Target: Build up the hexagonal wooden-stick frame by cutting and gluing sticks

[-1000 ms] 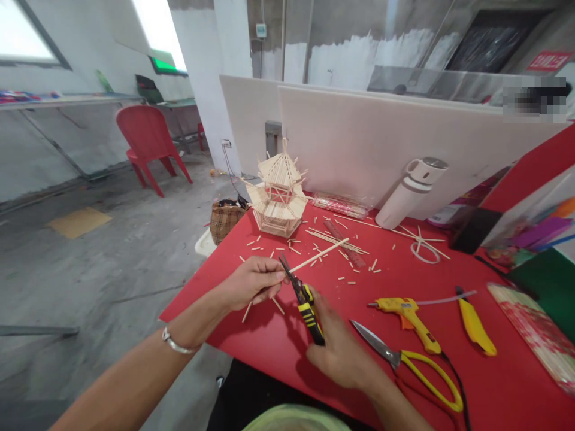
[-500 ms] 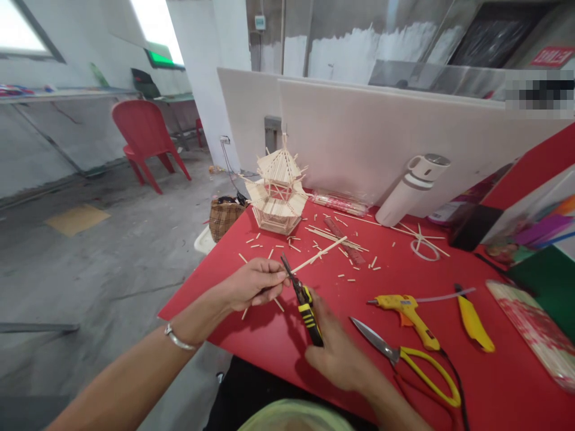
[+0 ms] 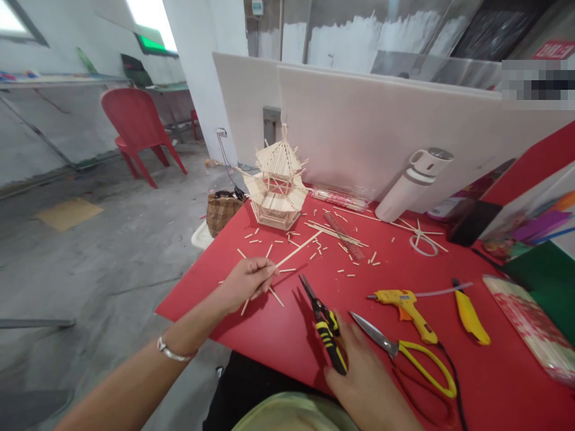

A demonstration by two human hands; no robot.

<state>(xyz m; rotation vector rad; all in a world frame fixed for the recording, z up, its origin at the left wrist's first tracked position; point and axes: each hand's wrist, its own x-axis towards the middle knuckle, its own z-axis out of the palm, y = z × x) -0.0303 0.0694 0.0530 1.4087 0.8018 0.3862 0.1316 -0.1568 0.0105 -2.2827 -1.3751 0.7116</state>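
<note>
My left hand (image 3: 250,279) pinches the near end of a thin wooden stick (image 3: 300,248), which slants up and right over the red table. Several loose sticks (image 3: 277,297) lie beneath and around this hand. In my right hand (image 3: 362,365) is a pair of narrow-bladed snips (image 3: 324,323) with black and yellow handles. Their blades point up and left, apart from the stick. Beyond my hands stands a small pagoda model (image 3: 278,191) built of sticks, with two tiers of roof.
Yellow-handled scissors (image 3: 404,350), a yellow glue gun (image 3: 406,302) and a yellow cutter (image 3: 469,314) lie at the right. A ruler (image 3: 344,236) lies among cut stick pieces. Farther back are a white flask (image 3: 406,188) and a bagged bundle of sticks (image 3: 341,197).
My right hand has drawn the snips down and right, away from the stick. My left hand has shifted slightly left with the stick still in it.
</note>
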